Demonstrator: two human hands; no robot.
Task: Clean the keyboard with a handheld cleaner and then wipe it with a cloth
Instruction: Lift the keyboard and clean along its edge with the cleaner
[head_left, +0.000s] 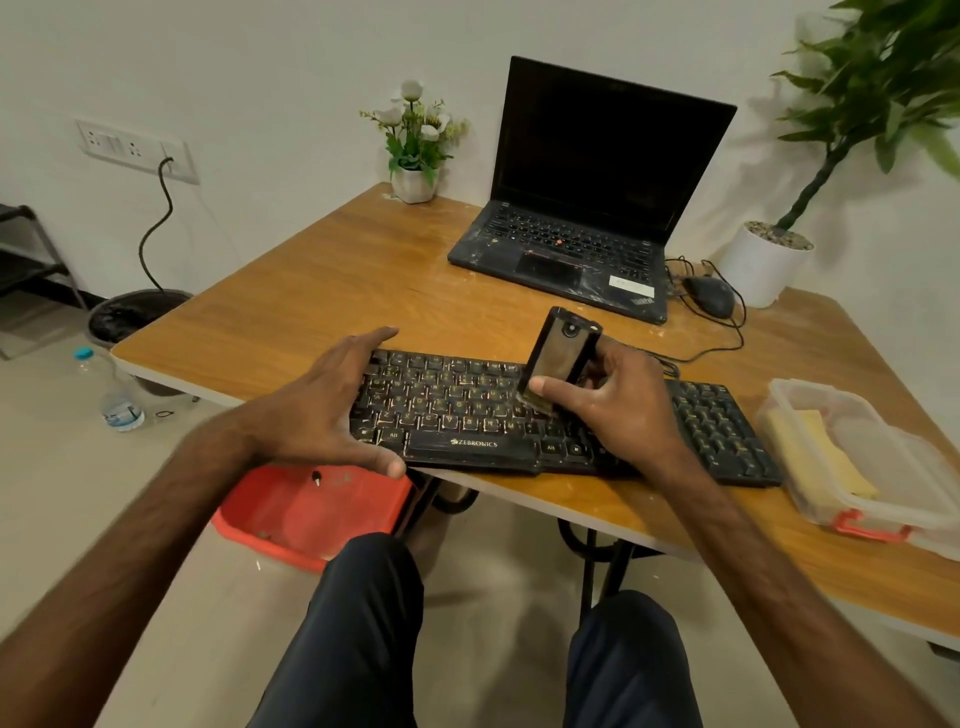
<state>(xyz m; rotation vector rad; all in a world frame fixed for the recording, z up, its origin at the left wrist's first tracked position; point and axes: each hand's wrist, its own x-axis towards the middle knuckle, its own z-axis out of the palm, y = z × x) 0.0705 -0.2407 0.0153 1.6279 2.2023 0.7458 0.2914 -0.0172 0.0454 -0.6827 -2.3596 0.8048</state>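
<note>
Fingers (605, 375) of the right hand (623, 410) grip the handheld cleaner (563, 358), its top tilted toward upper right, its base on the keyboard (467, 415). Left hand (322, 410) clasps the keyboard's left end. At frame centre, the keyboard runs left to right on a wooden table (337, 280) by a white wall (285, 78).

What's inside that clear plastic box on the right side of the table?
A yellow cloth, or something like it, lies in the left half of the clear box, seen through the cloudy plastic. The plastic hazes the rest, so anything else inside cannot be made out.
</note>
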